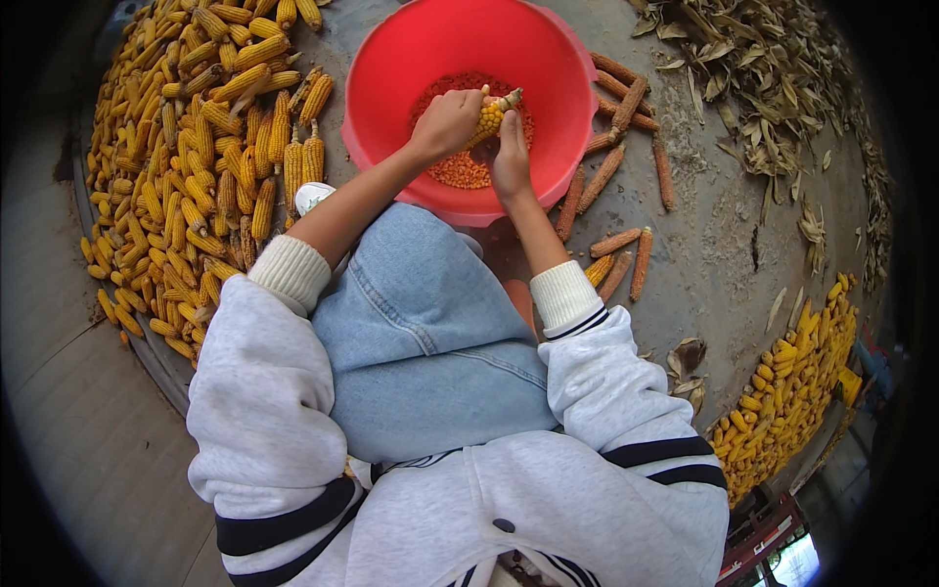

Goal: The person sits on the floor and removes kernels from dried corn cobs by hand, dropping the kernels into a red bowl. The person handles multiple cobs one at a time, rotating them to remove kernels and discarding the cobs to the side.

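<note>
Over a red plastic basin (469,37), both hands are on one ear of corn (490,121). The ear slants, its pale stub end up and to the right, with yellow kernels on the part in sight. My left hand (449,123) is closed around it from the left, knuckles upward, and covers part of it. From the right, my right hand (511,158) grips the same ear, a digit raised along its side. Loose orange kernels (461,172) lie in the bottom of the basin beneath the hands.
A large heap of husked corn ears (176,183) lies left. Several bare cobs (603,176) are scattered right of the basin, one yellow ear (599,270) among the nearer ones. Dry husks (770,95) are piled at upper right. Another corn heap (785,389) lies at lower right.
</note>
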Demonstrator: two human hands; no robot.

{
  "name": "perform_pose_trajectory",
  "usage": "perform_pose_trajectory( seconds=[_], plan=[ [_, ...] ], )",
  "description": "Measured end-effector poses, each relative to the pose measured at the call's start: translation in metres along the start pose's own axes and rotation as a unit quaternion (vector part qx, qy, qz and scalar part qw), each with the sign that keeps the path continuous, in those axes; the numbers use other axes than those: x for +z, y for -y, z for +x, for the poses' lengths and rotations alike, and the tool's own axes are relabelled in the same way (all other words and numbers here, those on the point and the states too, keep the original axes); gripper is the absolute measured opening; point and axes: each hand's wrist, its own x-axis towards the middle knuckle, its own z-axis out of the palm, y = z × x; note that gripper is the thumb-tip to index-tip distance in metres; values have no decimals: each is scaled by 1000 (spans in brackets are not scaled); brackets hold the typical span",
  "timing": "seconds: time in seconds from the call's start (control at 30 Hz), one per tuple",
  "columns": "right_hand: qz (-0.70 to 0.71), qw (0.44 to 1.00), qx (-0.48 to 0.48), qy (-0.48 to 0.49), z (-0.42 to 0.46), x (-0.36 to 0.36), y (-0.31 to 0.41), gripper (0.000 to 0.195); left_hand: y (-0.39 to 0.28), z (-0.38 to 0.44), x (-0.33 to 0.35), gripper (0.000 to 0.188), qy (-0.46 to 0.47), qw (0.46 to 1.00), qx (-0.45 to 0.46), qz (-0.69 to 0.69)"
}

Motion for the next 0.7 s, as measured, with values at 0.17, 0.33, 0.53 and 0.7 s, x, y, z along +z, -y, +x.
perform_pose_trajectory(
  seconds=[0.17,0.33,0.53,0.7],
  plan=[
    [-18,1000,-5,-6,0,-1,0,32,-1,-4,-3,41,21,999,-6,-46],
    [-21,1000,-11,5,1,-3,-1,33,-15,-11,-6,38,38,999,-11,12],
    [-44,998,-48,-25,2,0,-8,34,11,2,-2,38,39,992,57,-108],
    [-10,999,-26,31,-1,1,1,35,22,6,-4,43,68,979,-18,-191]
  ],
)
